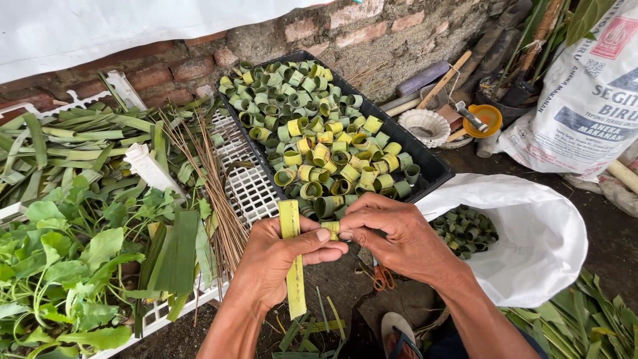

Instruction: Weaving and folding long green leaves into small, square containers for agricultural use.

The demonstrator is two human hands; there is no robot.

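Over the dirt floor, my 2 hands pinch a leaf strip into a small ring.

My left hand (279,256) grips the long yellow-green leaf strip (291,266), its tail hanging down so the end stays free to roll; my right hand (392,233) clenches the curled end (330,228) tight between thumb and fingers so it keeps its round shape. Just ahead, the black tray (435,174) holds a heap of finished glossy leaf rings (319,133), near enough to drop each in. Thin stiff sticks (212,193) lie on a white plastic grid (249,186), beside flat leaves (80,146).
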